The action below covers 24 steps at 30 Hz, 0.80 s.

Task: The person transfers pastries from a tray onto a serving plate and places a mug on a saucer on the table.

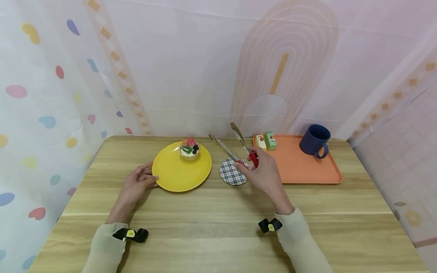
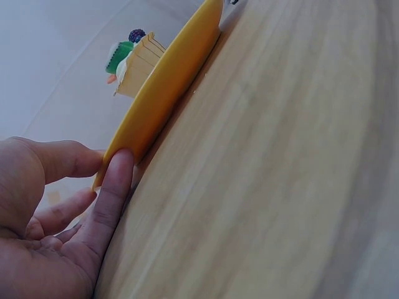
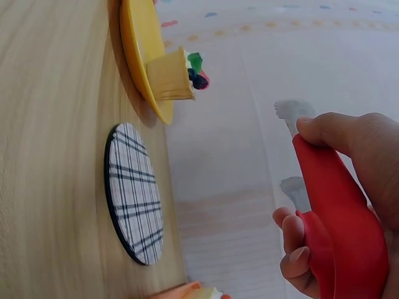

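My left hand (image 1: 134, 185) pinches the left rim of a round yellow plate (image 1: 170, 175) that lies on the table. On the plate's upper right sits a small fruit tart (image 1: 189, 150) with red, green and dark toppings. My right hand (image 1: 267, 172) grips metal tongs by their red handles (image 3: 336, 212), held above the table with the two arms spread and nothing between the tips. Below them is a round plaid coaster (image 3: 137, 193). In the right wrist view the tart and plate stand beyond the coaster.
An orange tray (image 1: 304, 175) lies on the right of the wooden table (image 1: 205, 235). It carries a dark blue mug (image 1: 311, 141) and two small cake-like blocks, one white (image 1: 261, 142) and one green (image 1: 271, 141). A patterned cloth (image 1: 191, 68) hangs behind the table.
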Each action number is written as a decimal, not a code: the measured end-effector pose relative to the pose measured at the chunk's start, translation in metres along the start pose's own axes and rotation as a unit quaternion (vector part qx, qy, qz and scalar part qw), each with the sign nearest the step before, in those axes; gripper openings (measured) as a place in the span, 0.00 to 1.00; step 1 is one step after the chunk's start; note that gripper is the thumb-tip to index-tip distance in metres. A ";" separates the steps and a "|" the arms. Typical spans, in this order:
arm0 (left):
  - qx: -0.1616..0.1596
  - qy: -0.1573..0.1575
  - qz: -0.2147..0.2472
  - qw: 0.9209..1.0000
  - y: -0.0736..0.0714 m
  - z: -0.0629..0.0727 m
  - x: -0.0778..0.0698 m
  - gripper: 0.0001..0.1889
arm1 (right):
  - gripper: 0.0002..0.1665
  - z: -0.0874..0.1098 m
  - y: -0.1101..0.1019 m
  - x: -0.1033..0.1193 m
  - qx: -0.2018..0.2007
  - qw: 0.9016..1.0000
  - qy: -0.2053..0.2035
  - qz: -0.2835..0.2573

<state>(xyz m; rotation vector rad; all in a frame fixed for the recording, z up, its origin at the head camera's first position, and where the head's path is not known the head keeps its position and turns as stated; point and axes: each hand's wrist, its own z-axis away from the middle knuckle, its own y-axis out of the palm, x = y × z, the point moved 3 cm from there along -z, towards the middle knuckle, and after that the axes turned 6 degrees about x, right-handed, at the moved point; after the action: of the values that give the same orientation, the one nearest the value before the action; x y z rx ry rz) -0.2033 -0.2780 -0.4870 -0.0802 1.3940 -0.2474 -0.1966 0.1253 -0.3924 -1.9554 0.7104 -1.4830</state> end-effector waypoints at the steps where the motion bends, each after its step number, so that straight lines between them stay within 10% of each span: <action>1: 0.000 0.000 0.001 1.000 0.000 0.000 0.000 0.36 | 0.40 0.000 -0.001 -0.002 0.000 1.000 0.003 0.001; 24: 0.000 0.002 -0.002 1.000 -0.002 -0.002 0.001 0.36 | 0.42 -0.005 -0.026 -0.022 -0.029 0.998 0.048 0.018</action>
<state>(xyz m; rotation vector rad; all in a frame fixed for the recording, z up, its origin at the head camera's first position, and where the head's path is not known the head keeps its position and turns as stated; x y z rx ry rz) -0.2052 -0.2796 -0.4880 -0.0829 1.3971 -0.2497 -0.2050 0.1579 -0.3872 -1.9144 0.8343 -1.5579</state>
